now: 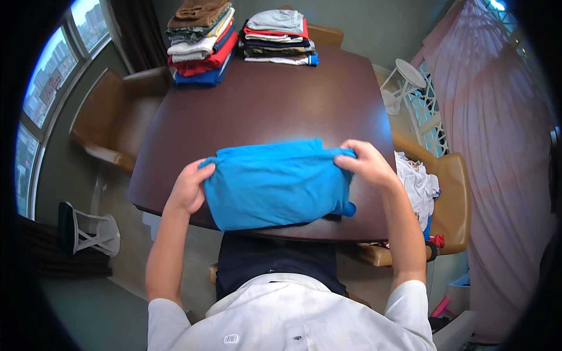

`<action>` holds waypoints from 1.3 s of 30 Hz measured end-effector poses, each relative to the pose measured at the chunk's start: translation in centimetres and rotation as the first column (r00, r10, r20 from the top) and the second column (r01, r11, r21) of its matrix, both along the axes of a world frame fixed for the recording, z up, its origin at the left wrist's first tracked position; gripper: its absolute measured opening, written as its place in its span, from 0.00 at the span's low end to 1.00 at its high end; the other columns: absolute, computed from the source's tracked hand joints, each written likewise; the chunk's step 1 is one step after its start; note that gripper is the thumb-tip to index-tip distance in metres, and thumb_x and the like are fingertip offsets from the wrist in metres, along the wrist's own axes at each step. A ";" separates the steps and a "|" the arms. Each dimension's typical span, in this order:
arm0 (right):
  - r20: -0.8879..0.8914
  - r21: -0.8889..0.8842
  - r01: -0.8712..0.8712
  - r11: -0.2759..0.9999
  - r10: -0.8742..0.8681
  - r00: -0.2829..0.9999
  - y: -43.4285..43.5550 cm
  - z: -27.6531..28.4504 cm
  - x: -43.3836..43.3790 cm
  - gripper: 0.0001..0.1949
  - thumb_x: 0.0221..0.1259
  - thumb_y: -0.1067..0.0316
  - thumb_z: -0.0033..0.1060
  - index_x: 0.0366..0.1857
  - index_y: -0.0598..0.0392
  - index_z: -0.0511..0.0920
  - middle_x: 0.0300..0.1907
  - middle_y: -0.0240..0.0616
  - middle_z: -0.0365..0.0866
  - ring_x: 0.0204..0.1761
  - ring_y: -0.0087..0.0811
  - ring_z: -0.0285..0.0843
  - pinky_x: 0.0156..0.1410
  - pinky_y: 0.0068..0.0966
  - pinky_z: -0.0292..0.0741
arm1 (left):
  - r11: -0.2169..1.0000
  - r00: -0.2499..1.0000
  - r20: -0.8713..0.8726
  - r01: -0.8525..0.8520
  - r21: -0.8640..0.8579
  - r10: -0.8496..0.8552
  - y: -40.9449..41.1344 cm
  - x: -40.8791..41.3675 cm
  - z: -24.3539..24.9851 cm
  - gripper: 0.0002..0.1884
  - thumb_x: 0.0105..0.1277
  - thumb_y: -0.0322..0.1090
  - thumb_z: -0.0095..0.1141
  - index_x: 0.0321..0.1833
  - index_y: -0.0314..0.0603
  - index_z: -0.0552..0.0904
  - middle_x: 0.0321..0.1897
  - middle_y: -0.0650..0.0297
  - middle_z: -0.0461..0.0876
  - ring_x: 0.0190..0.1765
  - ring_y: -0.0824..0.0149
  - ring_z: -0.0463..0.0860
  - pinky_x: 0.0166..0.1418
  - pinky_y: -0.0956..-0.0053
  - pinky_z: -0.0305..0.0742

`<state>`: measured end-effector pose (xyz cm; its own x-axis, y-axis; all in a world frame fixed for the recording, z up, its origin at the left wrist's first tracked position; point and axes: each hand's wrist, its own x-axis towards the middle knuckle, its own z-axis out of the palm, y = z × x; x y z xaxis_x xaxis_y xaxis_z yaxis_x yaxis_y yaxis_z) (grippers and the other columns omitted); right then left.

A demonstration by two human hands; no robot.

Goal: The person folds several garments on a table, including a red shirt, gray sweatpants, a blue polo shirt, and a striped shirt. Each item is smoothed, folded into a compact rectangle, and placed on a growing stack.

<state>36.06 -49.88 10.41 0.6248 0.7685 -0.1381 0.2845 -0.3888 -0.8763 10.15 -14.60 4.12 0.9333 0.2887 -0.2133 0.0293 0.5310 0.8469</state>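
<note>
A blue cloth garment (276, 188), partly folded, is stretched between my two hands over the near edge of the dark wooden table (281, 105). My left hand (192, 182) pinches its upper left corner between thumb and fingers. At the upper right corner, my right hand (366, 162) grips the fabric in the same way. A folded layer of the same blue shows behind the top edge, and a small rounded blue end sticks out at the lower right. The garment hides the table beneath it.
Two stacks of folded clothes, a taller one (202, 44) and a lower one (279, 39), stand at the table's far side. Brown armchairs flank the table; the right one (452, 197) holds crumpled clothes (417, 188). White stools (410, 73) stand farther out.
</note>
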 end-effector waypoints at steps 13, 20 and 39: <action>0.086 -0.230 0.390 0.891 -0.381 0.921 7.6 -14.3 6.1 0.15 0.59 0.62 0.74 0.39 0.66 0.86 0.38 0.53 0.90 0.42 0.43 0.90 0.50 0.41 0.83 | 0.938 0.894 -0.389 -0.086 0.335 0.221 4.7 6.7 -9.3 0.19 0.72 0.27 0.66 0.63 0.28 0.82 0.52 0.51 0.89 0.49 0.59 0.91 0.53 0.60 0.88; 0.409 -0.103 0.468 0.878 -0.391 0.825 7.7 -13.2 5.4 0.17 0.68 0.60 0.68 0.51 0.65 0.84 0.51 0.59 0.89 0.56 0.55 0.87 0.62 0.46 0.82 | 0.618 0.809 -0.287 -0.116 0.778 0.513 2.3 7.4 -7.3 0.22 0.68 0.29 0.69 0.64 0.30 0.81 0.50 0.54 0.89 0.50 0.61 0.89 0.56 0.64 0.86; 0.686 -0.423 0.040 0.905 0.291 0.666 -2.5 -13.3 -10.8 0.44 0.75 0.36 0.58 0.83 0.59 0.62 0.88 0.49 0.54 0.90 0.54 0.45 0.86 0.67 0.49 | -0.232 0.911 -0.161 0.075 0.970 -0.380 -15.4 5.7 -6.9 0.39 0.69 0.48 0.70 0.80 0.38 0.73 0.81 0.47 0.71 0.83 0.42 0.67 0.84 0.39 0.60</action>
<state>25.26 -52.34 -2.87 0.5501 0.8348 0.0224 0.8264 -0.5402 -0.1589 15.84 -30.02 -2.83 0.9584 -0.2303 0.1688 -0.2771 -0.8929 0.3550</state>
